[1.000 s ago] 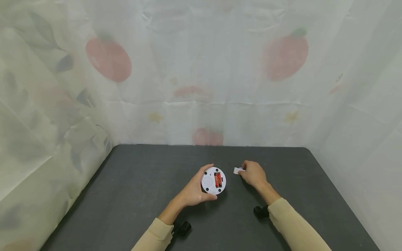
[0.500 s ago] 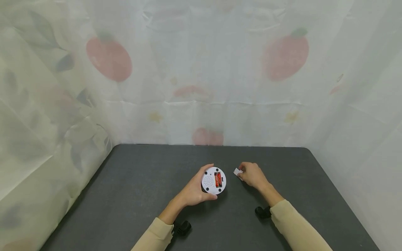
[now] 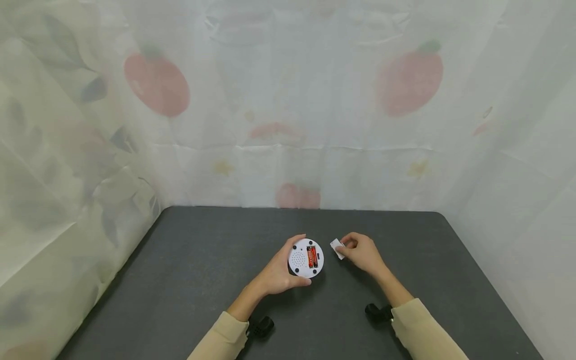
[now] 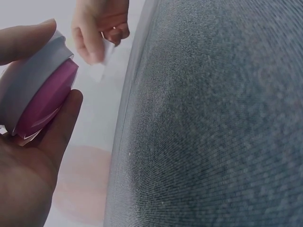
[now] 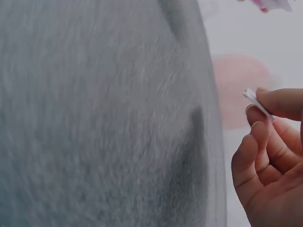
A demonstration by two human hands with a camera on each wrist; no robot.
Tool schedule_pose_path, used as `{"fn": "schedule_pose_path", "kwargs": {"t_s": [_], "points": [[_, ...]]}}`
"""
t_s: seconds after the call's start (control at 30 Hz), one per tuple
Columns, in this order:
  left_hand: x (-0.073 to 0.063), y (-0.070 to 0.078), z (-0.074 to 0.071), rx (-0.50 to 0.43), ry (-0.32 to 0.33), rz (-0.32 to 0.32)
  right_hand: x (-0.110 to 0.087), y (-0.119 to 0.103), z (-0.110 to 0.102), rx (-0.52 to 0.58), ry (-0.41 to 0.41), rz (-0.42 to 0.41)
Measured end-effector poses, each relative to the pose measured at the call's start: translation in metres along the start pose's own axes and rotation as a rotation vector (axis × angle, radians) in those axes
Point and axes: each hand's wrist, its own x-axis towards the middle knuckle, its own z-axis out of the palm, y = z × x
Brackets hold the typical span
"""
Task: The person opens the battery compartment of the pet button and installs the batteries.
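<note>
My left hand (image 3: 279,275) grips a round white device (image 3: 298,260) by its rim, thumb below and fingers above. Its underside faces up, with speaker holes, dark feet and a battery slot where red batteries (image 3: 312,257) lie uncovered. From the side, in the left wrist view, the device has a grey-white body (image 4: 33,71) and a magenta part (image 4: 47,101). To the right, my right hand (image 3: 363,254) pinches a small white battery cover (image 3: 337,248) between thumb and fingers. In the right wrist view the cover (image 5: 258,105) shows nearly edge-on. Cover and device are apart.
A dark grey table (image 3: 202,260) lies under both hands. Pale curtains (image 3: 288,100) with fruit prints stand behind it and at both sides. Black wrist cameras (image 3: 262,327) hang at the cuffs of the beige sleeves (image 3: 222,337).
My right hand has turned the white cover from nearly level to slanted and shifted it slightly left, toward the device. The left hand and the device stay almost still.
</note>
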Motion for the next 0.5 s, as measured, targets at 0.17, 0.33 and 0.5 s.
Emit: {"fn": "schedule_pose_path", "kwargs": {"t_s": [0.17,0.33,0.5], "points": [[0.000,0.001,0.000,-0.015,0.006,-0.006,-0.007,-0.007,0.000,0.150,0.016,0.022],[0.001,0.000,0.000,-0.007,0.009,-0.002,-0.014,-0.014,0.001,0.214,0.035,0.030],[0.000,-0.001,0.000,-0.001,0.016,-0.001,-0.021,-0.023,0.001,0.289,0.062,0.010]]}}
